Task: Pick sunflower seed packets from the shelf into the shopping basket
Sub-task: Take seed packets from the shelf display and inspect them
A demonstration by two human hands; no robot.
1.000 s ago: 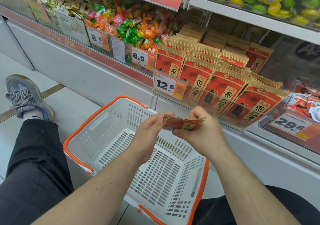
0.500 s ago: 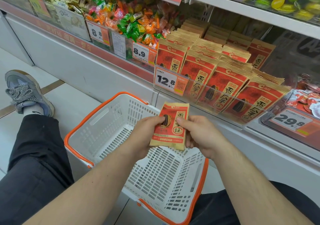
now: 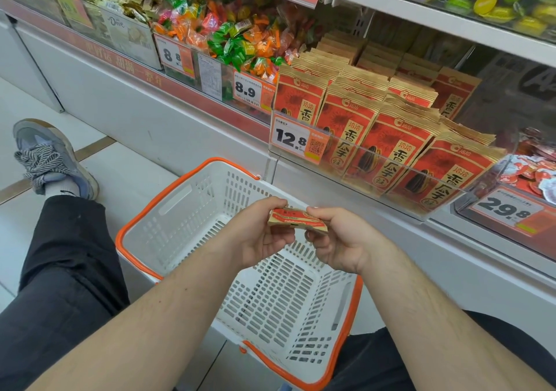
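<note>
A red and tan sunflower seed packet [image 3: 296, 220] is held nearly flat, edge toward me, above the white shopping basket [image 3: 192, 210] with an orange rim. My left hand [image 3: 258, 237] pinches its left end and my right hand [image 3: 340, 240] pinches its right end. The basket stands on the floor between my legs with nothing in it. Rows of the same seed packets [image 3: 391, 138] stand upright in a clear-fronted shelf bin above and right of my hands.
Wrapped candies [image 3: 237, 38] fill the bins to the left, with price tags [image 3: 290, 139] along the shelf edge. A white cabinet front [image 3: 180, 125] runs below the shelf. My left leg and grey shoe [image 3: 51, 156] lie on the tiled floor at left.
Half a second ago the packet stood face up toward me; now it is tipped flat and slightly lower over the basket. Both hands still hold it.
</note>
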